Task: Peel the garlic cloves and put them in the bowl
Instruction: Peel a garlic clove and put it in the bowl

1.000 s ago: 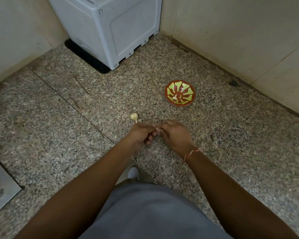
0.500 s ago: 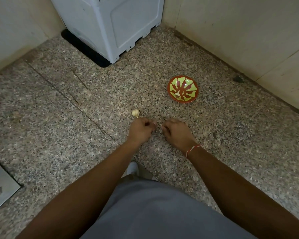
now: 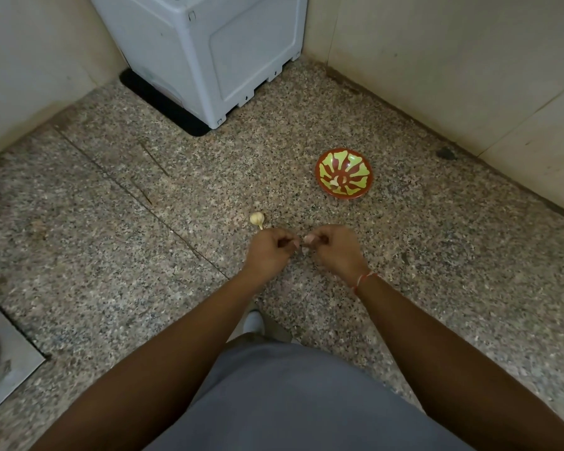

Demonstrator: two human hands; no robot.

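Observation:
A red bowl with a yellow-green pattern (image 3: 355, 167) sits on the speckled floor ahead and to the right, with a pale garlic clove (image 3: 334, 182) lying in it. A small garlic bulb with a stem (image 3: 257, 219) lies on the floor just beyond my left hand (image 3: 269, 252). That hand's fingers are curled, and nothing shows inside them. A small gap separates it from my right hand (image 3: 336, 250), whose curled fingertips pinch a small pale piece that looks like a garlic clove (image 3: 310, 238). Both hands hover low over the floor.
A grey plastic appliance (image 3: 209, 50) stands in the far corner on a black mat. Walls close the space at the left, the back and the right. A metal plate (image 3: 4, 359) lies at the left edge. My grey-clad knee and a white shoe (image 3: 254, 320) are below the hands.
One second ago my two hands were joined at the fingertips. They have since pulled a little apart. The view has shifted slightly.

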